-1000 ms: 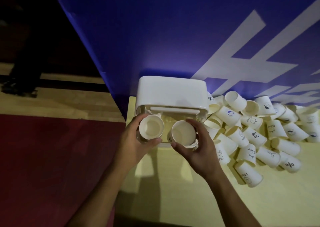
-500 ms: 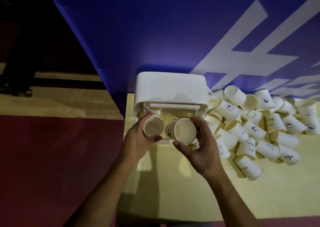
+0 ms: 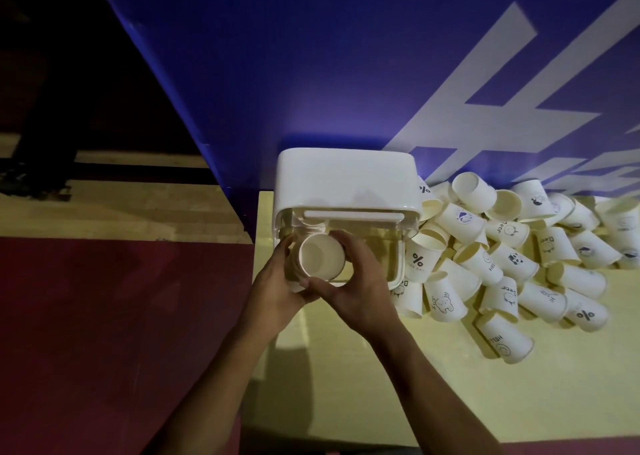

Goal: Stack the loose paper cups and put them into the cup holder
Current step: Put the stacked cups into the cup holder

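Stacking is the step in hand, I judge. On the head camera I see the left hand [image 3: 277,283] and the right hand [image 3: 360,290] both curled round the held cups [image 3: 320,257]. The left fingers are on the left wall, and the right fingers and thumb wrap the right and near sides. The 2 hands touch at the near edge.

A second rim edge shows left of the top cup, so I take it as 1 cup nested in another; how many in all I cannot tell. The held cups sit at the left end of the cup holder [image 3: 346,180], a white-lidded clear box on the table [image 3: 433,402], at its open near side just below the lid.

The mouth points up toward the camera, with the base down and away. The long axis runs near vertical, leaning slightly. A heap of loose cups [image 3: 519,264] lies on the table right of the holder, the nearest touching it.

Next, I judge, the cups need pressing snug, then lowering straight into the holder's left side, axis upright so the rim clears the lid.
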